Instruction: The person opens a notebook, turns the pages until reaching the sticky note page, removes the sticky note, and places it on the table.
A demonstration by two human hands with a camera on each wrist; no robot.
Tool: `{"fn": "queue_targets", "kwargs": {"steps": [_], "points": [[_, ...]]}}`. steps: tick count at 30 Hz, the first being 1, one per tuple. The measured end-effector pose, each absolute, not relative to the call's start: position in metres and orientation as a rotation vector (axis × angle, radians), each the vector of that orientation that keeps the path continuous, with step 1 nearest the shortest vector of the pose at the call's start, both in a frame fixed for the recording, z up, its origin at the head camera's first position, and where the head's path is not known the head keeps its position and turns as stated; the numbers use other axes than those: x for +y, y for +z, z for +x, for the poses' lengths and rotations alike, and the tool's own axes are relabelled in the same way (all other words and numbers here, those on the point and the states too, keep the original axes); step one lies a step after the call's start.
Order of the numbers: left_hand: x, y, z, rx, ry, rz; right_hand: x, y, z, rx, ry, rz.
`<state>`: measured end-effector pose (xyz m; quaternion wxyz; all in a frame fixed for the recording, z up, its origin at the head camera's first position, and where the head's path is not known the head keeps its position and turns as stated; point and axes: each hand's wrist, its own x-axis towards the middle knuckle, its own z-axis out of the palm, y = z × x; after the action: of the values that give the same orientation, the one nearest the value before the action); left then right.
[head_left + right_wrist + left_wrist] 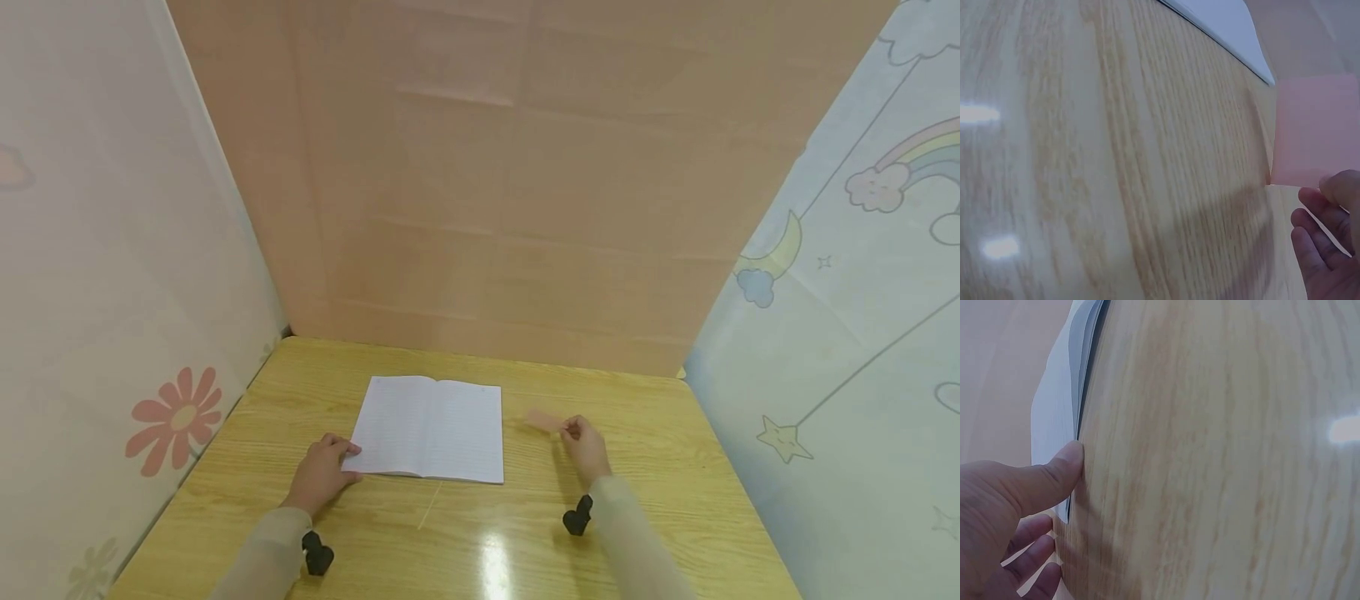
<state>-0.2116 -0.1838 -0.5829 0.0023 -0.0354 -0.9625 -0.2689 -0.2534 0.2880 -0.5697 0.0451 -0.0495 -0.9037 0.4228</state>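
Observation:
An open notebook with lined white pages lies on the wooden table. My left hand rests at its near left corner. In the left wrist view the thumb touches the notebook's near edge, and the other fingers lie beyond, slightly bent. To the right of the notebook, my right hand pinches a pink sticky note by one edge between thumb and fingers. The right wrist view shows the sticky note as a plain square, held apart from the notebook.
The wooden table meets an upright brown panel at the back. Patterned sheets hang at the left and right. A thin pale strip shows on the table in front of the notebook.

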Motion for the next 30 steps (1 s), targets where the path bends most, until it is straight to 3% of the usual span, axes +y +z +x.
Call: {"fn": "queue_targets", "kwargs": {"steps": [30], "points": [[-0.185,-0.579,-0.209,-3.013,-0.874,-0.132,0.272,-0.580,-0.228,-2.927,1.039,0.117]]}}
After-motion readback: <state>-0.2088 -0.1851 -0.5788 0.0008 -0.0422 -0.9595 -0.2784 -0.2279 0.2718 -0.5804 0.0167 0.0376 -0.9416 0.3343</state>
